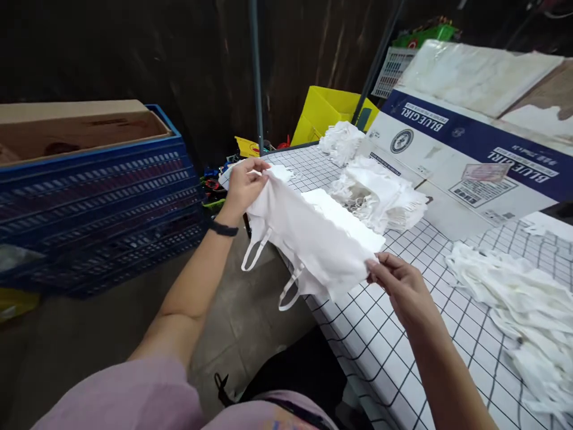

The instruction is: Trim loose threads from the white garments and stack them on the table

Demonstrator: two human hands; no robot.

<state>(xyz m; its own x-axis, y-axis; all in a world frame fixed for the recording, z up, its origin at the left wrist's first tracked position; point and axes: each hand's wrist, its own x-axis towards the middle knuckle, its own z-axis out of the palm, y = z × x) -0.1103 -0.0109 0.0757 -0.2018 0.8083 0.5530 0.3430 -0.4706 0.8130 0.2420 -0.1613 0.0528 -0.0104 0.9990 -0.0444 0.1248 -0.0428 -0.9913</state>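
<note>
Stretched between my hands is a white camisole point(308, 239) with two thin shoulder straps hanging down toward me. My left hand point(245, 186) pinches its far left corner, fingers closed. At the opposite end my right hand point(396, 275) grips the other corner between thumb and fingers. The garment hangs over the near edge of the checkered table point(380, 334). Just behind it lies a flat bright white sheet point(344, 218), partly covered by the cloth; its material I cannot tell.
White garment piles point(380, 191) lie beyond the sheet, with loose white garments point(519, 304) at right. A printed cardboard box point(470, 149) backs the table. Blue crates point(98, 197) holding an open carton point(80, 131) stand left. A yellow bin point(324, 110) and metal pole point(256, 77) are behind.
</note>
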